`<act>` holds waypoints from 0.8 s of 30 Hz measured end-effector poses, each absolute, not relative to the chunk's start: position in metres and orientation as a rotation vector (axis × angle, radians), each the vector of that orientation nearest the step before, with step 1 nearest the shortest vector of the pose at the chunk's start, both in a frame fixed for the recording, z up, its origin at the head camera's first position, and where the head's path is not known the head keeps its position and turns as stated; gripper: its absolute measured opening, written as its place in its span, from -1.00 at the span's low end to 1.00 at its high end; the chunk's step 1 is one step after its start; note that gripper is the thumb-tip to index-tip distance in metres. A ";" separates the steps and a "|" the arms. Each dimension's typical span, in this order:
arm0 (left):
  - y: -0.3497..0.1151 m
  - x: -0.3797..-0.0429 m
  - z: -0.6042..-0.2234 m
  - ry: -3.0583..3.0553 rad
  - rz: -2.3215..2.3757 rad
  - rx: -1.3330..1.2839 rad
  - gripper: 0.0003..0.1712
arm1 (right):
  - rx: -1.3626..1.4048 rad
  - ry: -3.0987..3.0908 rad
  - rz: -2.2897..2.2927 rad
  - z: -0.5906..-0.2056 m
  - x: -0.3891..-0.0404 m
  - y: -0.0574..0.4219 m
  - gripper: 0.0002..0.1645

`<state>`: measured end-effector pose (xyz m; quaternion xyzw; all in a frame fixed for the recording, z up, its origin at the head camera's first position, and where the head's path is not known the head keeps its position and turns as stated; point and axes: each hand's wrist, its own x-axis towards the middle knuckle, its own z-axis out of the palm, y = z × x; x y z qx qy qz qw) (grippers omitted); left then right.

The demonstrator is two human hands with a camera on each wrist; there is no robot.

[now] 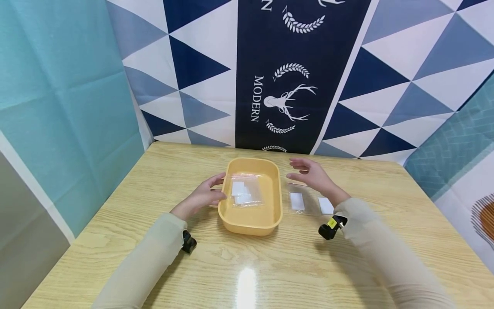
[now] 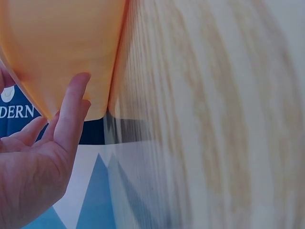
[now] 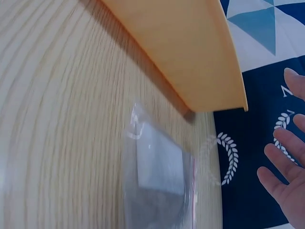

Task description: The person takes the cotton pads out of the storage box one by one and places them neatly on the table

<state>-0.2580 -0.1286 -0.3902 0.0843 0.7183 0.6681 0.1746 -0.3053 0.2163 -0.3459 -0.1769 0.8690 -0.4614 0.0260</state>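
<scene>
A yellow plastic bin stands on the table with clear zip bags holding white pieces lying inside it. My left hand is at the bin's left wall, fingertips right at its outer side. In the left wrist view its fingers extend along the bin wall. My right hand hovers right of the bin with fingers spread and nothing in them. Below it, more clear zip bags with white pieces lie on the table; one bag shows closely in the right wrist view.
The wooden table ends at a patterned cloth at the back. A teal cloth hangs on the left. At the far right edge is a brown round item.
</scene>
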 end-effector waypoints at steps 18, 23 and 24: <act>-0.129 -0.258 -0.390 2.024 1.888 0.264 -0.07 | -0.619 2.663 -1.505 -0.333 -0.317 0.178 -0.33; -0.128 -0.257 -0.389 2.057 1.876 0.254 -0.09 | -0.605 2.655 -1.519 -0.331 -0.319 0.166 -0.34; -0.128 -0.258 -0.389 2.064 1.873 0.254 -0.09 | -0.607 2.650 -1.523 -0.331 -0.320 0.164 -0.34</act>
